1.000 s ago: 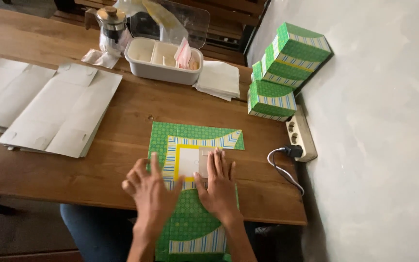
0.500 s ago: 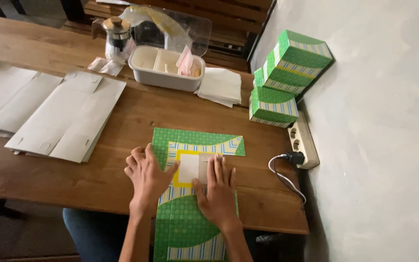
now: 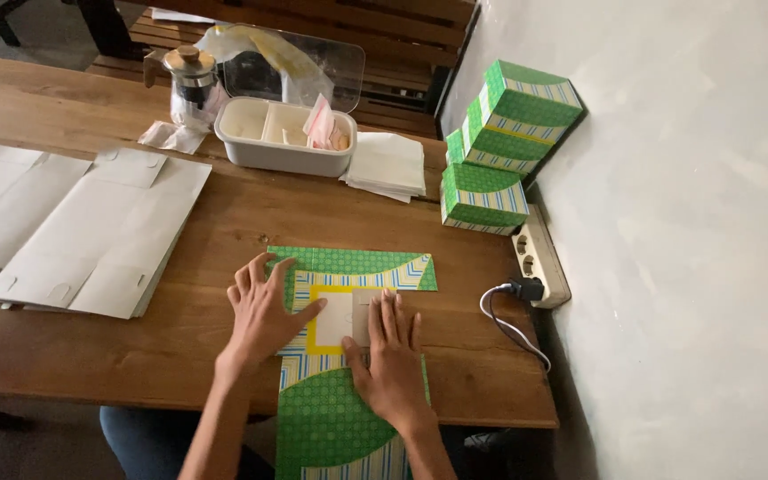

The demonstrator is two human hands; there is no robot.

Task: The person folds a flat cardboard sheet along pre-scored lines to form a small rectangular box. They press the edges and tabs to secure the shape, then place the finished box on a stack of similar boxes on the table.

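Both hands, left hand (image 3: 264,316) and right hand (image 3: 390,364), press spread fingers flat on the green carton (image 3: 348,356). Its near end overhangs the surface (image 3: 135,356); uneven pressure could skew it.

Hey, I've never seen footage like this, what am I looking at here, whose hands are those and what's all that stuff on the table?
There is no machine here: a person wears a camera on the head, looking down at their own bare hands. The left hand and right hand press flat on a green patterned cardboard sheet, an unfolded box, on a wooden table. Neither hand grips anything. To the left lie plain white flat sheets. Further back stand a white divided tray, a glass jug and stacked napkins. By the wall, finished green boxes are piled beside a power strip.
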